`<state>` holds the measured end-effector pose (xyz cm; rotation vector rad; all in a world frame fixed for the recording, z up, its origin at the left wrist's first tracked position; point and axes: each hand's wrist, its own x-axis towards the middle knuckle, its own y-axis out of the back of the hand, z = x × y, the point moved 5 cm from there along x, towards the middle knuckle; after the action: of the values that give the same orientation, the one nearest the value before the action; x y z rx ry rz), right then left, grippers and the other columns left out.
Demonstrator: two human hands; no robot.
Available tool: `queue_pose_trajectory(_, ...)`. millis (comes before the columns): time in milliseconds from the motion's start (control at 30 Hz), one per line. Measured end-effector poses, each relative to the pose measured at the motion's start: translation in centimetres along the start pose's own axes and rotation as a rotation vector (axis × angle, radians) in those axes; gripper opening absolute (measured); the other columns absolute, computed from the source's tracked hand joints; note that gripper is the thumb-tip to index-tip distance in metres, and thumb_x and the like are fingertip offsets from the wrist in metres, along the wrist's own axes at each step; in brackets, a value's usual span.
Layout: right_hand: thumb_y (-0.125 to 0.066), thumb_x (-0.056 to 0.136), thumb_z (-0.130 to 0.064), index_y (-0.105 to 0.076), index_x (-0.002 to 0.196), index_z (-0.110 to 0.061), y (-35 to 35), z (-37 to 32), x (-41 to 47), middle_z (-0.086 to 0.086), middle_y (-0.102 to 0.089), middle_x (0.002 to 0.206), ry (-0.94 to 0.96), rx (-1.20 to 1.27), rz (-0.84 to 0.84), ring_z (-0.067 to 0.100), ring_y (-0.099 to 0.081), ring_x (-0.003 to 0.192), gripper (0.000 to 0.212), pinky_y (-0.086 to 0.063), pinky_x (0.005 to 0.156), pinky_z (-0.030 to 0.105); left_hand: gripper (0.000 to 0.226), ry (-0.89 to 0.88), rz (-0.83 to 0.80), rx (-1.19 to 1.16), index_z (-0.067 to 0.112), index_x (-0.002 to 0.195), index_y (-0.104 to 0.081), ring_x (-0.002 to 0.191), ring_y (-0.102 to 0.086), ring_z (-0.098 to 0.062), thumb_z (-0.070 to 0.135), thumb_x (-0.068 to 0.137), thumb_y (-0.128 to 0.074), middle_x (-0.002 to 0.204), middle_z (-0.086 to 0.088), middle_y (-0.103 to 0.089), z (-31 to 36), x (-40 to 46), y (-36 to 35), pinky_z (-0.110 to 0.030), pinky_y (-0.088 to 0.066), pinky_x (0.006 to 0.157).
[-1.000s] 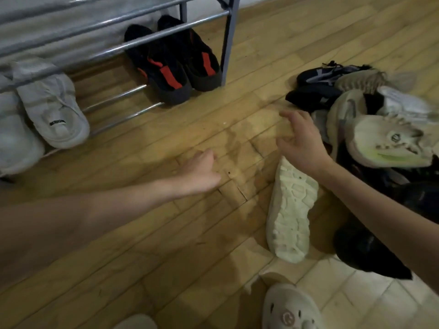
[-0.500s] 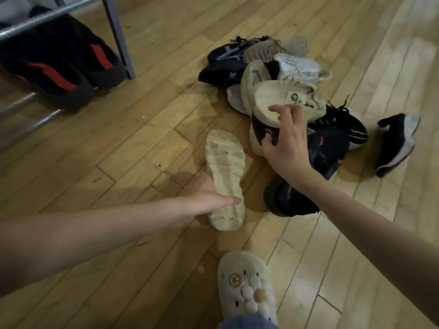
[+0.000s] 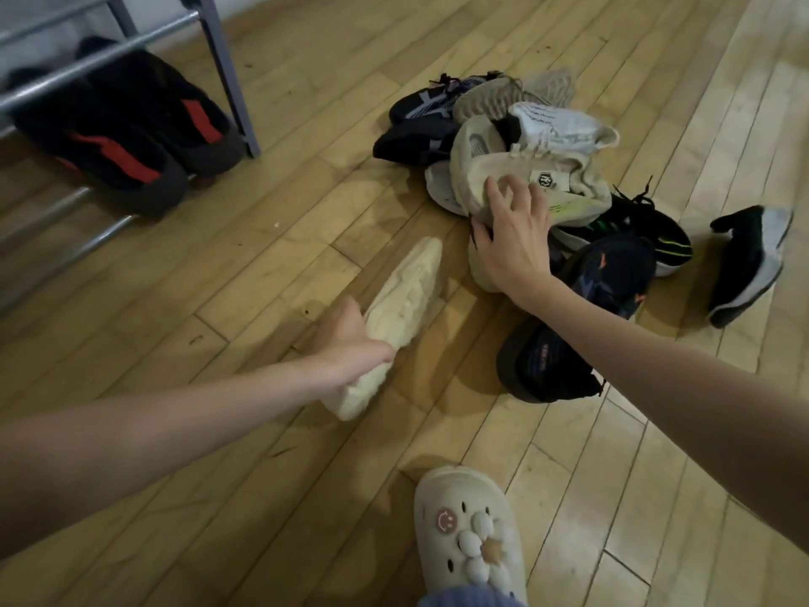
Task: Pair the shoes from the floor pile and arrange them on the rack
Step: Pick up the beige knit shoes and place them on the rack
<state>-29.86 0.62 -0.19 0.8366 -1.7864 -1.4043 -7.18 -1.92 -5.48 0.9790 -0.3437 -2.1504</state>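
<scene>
On the wooden floor (image 3: 262, 273) ahead of us, our left hand (image 3: 350, 343) is closed around the heel end of a cream shoe (image 3: 402, 308), whose toe points away toward the pile. Our right hand (image 3: 512, 238) lies with fingers spread over the near edge of the shoe pile (image 3: 547, 177), palm down on a pale sneaker (image 3: 525, 168) lying on its side; we cannot tell whether it grips anything. Dark sneakers sit at the back and front of the heap, and a black shoe with a white sole (image 3: 748, 265) lies apart to the right. At upper left, the metal rack (image 3: 223, 67) holds a black pair with red stripes (image 3: 131, 138) on its low rails. Our foot in a cream clog (image 3: 473, 536) stands near the bottom edge.
</scene>
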Motion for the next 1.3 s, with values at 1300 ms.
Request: queue_pose_trajectory(1300,-0.060,0.092,-0.025,-0.059,0.120,-0.005,-4.1,-11.8,-13.0,0.010,-0.058,0.102,1.205,0.088,-0.182,0.024,-0.054,0.090,0.035,-0.049,0.077,0.034,0.080,-0.205,0.441,0.258,0.008,0.129,-0.044,0.092,-0.051,-0.018,0.027,0.063,-0.085,0.107,0.000,-0.053,-7.8,1.0,13.8,-0.030,-0.043,0.072)
